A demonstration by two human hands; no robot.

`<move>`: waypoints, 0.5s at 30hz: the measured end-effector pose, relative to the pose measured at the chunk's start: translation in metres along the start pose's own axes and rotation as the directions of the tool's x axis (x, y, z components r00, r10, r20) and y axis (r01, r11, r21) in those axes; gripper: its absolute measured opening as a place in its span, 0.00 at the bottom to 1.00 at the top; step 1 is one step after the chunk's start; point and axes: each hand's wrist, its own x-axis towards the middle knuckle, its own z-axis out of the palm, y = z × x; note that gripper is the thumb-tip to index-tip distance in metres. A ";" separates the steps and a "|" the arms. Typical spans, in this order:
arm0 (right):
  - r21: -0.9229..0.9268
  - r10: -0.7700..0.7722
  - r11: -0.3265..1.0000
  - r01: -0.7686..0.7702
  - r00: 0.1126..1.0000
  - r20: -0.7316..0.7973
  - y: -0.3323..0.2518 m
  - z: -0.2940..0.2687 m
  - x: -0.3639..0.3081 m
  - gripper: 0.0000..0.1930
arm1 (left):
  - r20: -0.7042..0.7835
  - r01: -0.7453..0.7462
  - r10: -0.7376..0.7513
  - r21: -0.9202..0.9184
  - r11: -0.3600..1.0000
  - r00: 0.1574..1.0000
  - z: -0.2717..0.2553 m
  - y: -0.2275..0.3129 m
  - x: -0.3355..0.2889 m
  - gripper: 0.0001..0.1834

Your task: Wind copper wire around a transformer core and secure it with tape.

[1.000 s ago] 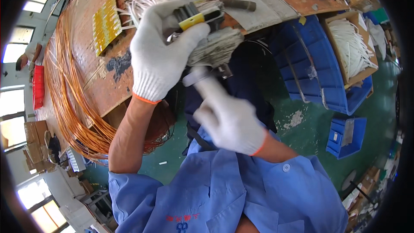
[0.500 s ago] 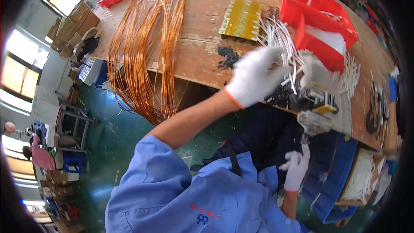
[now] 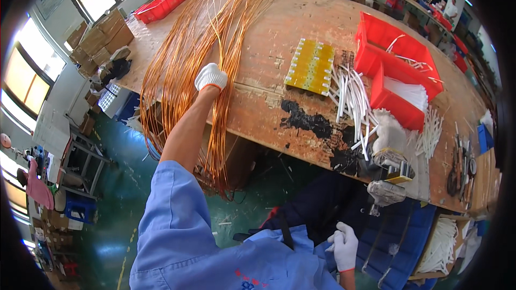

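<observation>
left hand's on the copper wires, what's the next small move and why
Probably pinch a strand and draw it out: the gloved left hand rests on the copper wire bundle draped over the bench edge, while the right hand waits empty near the lap.

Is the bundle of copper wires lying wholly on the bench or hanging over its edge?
Hanging over. The copper wires run across the wooden bench and droop past its near edge in a loop, where the left hand rests on them.

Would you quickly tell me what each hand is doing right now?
Left hand: closed on the copper wires lying on the wooden table.
Right hand: down by the lap, holding nothing visible.
</observation>
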 end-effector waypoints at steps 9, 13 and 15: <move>-0.194 -0.414 0.876 0.442 0.895 0.167 -0.103 0.078 0.000 0.39 | 0.102 -0.047 0.449 -0.950 0.310 0.888 -0.144 0.083 -0.196 0.13; 0.122 -0.599 0.787 0.605 0.703 0.382 -0.154 0.096 -0.015 0.34 | 0.282 0.213 0.847 -0.956 0.204 0.451 -0.207 0.126 -0.338 0.09; 0.390 -0.641 0.766 0.511 0.655 0.400 -0.163 0.076 -0.047 0.25 | 0.286 0.463 0.894 -0.880 0.103 0.344 -0.219 0.147 -0.349 0.10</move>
